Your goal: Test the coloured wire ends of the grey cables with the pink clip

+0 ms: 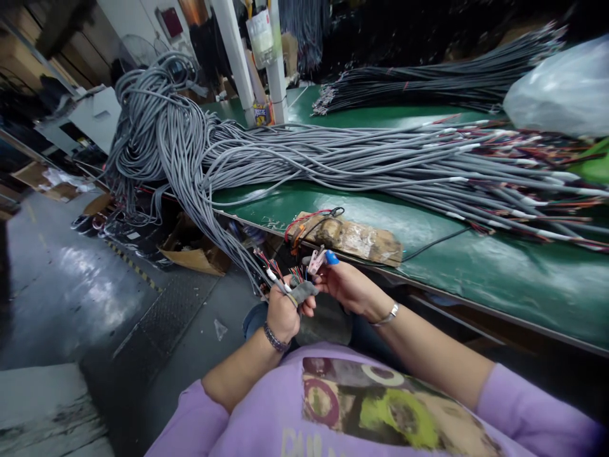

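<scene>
So the left hand [284, 314], bottom centre of the frame, is clenched around a few slim grey round cables [238, 251], their ends fanning into thin multicoloured wires [271, 262] just left of centre. The right hand [345, 287] is right beside it, fingertips close to those wires, but honestly can't tell if it's pinching one. There's a blue fingertip cap [332, 257] on it, next to a small pale pink clip-like piece [315, 261]. Just above sits a worn brown wooden block [375, 243] on the shiny green tabletop [438, 254], and a massive grey cable pile [309, 152] stretches across the upper middle.
</scene>
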`<state>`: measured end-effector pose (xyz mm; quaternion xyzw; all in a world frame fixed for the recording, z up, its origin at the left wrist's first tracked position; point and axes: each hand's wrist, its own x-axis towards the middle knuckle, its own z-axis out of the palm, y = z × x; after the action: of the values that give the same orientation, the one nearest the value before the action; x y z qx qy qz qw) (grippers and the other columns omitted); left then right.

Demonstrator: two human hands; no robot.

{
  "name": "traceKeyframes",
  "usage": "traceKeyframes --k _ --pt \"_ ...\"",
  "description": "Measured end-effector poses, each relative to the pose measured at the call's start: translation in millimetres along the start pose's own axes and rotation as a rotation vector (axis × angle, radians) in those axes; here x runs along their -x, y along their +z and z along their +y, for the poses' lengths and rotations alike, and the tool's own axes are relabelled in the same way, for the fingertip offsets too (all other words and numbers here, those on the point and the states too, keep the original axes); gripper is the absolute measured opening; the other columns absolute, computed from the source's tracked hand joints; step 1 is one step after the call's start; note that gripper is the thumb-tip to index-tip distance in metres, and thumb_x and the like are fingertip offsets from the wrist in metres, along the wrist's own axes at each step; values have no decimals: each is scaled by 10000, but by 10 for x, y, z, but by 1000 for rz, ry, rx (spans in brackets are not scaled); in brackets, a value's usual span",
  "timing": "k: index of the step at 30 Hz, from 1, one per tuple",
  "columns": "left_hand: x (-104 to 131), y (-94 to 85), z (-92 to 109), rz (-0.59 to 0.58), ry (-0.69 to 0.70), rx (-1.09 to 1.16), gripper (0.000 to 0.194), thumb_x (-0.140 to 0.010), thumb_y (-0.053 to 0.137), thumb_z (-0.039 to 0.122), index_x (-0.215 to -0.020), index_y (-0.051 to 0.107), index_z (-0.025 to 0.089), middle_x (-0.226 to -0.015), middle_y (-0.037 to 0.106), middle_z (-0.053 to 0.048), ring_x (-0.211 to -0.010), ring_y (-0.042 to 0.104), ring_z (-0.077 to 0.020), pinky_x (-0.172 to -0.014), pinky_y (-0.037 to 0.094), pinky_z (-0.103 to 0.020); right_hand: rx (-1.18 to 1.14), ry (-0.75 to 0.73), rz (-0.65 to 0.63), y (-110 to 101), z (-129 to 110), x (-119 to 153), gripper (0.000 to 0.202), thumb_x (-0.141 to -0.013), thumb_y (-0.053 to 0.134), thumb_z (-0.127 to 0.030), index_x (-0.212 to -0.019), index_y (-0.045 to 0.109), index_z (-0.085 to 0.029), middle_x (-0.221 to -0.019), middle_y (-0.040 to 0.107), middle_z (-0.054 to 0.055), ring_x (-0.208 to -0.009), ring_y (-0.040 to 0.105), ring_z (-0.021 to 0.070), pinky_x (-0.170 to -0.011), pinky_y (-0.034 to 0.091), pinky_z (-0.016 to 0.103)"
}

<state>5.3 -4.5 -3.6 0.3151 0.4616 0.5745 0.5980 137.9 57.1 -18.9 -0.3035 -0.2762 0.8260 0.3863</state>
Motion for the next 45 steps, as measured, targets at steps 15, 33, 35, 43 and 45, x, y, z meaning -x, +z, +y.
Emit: traceKeyframes --k 15,33,35,43,45 --pt "-84 11 -116 5 -63 -42 297 -642 732 386 -610 564 143 -445 568 18 -299 442 -61 -310 274 -172 -124 -84 105 108 16 -90 304 -705 738 -478 -732 671 -182 -672 642 -5 -604 535 111 -589 427 244" --pt "14 6 -64 167 124 -16 306 -655 735 409 -651 575 148 -495 585 24 -341 459 -56 -334 321 -170 -64 -26 40 73 -26 -48 322 -764 675 -497 -832 686 -182 -713 632 5 -603 540 92 -578 489 209" --pt "-16 16 -68 193 134 -42 319 -654 736 420 -645 568 149 -501 587 24 -344 460 -54 -341 322 -170 -62 -44 36 78 -13 -51 329 -748 686 -507 -831 684 -188 -696 626 -1 -596 537 93 -570 485 213" --pt "-62 16 -114 199 96 -114 359 -652 735 445 -609 520 160 -500 590 24 -332 445 -47 -343 303 -173 -59 -60 73 80 -2 -51 272 -747 702 -452 -829 700 -193 -804 683 25 -689 597 118 -644 490 234" --pt "-59 12 -128 190 69 -131 376 -640 738 465 -617 520 160 -494 590 24 -324 440 -47 -335 291 -173 -40 -67 86 70 4 -59 266 -759 690 -451 -830 700 -195 -861 697 41 -728 612 133 -660 492 247"
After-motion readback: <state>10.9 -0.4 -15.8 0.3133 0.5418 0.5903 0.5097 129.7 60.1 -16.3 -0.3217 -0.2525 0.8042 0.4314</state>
